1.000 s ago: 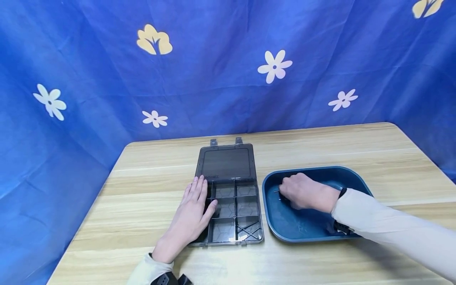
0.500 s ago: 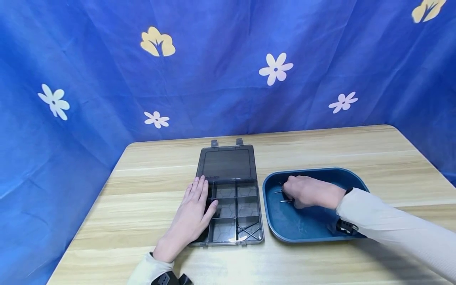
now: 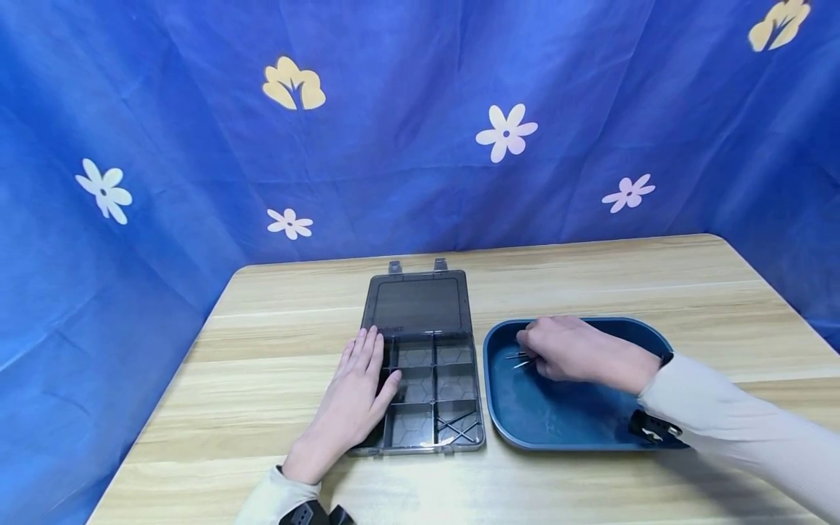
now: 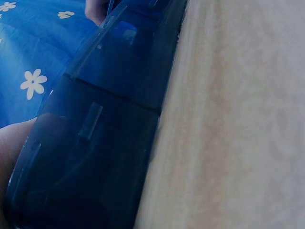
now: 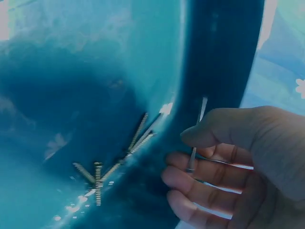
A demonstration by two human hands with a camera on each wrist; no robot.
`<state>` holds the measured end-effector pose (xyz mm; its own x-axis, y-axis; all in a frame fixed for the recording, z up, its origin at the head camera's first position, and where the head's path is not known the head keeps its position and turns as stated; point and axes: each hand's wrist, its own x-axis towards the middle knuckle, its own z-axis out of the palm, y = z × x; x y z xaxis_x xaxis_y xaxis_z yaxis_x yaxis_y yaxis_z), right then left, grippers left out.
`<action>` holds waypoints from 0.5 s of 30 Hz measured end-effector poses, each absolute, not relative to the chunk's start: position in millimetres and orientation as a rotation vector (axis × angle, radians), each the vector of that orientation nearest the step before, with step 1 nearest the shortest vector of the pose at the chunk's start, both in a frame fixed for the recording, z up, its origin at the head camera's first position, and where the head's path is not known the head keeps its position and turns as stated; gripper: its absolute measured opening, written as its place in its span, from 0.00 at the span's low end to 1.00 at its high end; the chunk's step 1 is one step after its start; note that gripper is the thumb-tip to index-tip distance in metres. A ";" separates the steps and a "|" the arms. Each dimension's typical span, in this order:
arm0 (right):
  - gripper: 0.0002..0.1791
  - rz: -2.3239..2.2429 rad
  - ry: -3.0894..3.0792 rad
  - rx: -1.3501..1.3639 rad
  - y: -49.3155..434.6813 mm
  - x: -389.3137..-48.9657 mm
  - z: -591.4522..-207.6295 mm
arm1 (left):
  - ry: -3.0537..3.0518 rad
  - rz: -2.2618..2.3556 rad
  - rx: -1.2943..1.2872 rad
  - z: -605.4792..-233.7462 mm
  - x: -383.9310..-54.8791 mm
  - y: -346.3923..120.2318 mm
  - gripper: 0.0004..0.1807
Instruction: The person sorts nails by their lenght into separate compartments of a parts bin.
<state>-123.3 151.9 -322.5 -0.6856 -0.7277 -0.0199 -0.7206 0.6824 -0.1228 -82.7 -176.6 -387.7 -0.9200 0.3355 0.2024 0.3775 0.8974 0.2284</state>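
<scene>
My left hand (image 3: 351, 390) rests with straight fingers along the left side of a dark, see-through compartment box (image 3: 412, 385), whose lid lies open at the back. Several thin nails (image 3: 459, 426) lie crossed in its front right compartment. Inside the blue tray (image 3: 551, 430), my right hand (image 3: 571, 350) pinches a slim silvery nail (image 5: 202, 110) between thumb and fingers. Several threaded screws (image 5: 98, 183) lie in the tray's corner beside that hand. In the left wrist view the box wall (image 4: 109, 129) fills the middle, with part of my left hand behind it.
The tray stands just right of the box on a wooden table (image 3: 262, 350). A blue cloth (image 3: 394, 146) with flower prints hangs behind the table. The box's two latches (image 3: 440, 265) point toward the back edge.
My right hand has drawn slightly right and its wrist is farther right over the tray's edge. The thin metal pieces by its fingertips have shifted. My left hand stays on the box.
</scene>
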 end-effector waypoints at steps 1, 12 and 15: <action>0.18 -0.171 2.826 -1.231 151.5 -121.9 -320.2 | -2.907 -0.397 -0.548 -387.9 -82.5 -176.8 0.37; 0.14 -0.226 2.901 -1.371 130.1 -99.3 -301.6 | -2.900 -0.386 -0.544 -388.6 -81.9 -177.8 0.37; 0.14 -0.239 2.902 -1.408 120.6 -93.4 -300.1 | -2.895 -0.383 -0.548 -388.4 -82.3 -177.4 0.37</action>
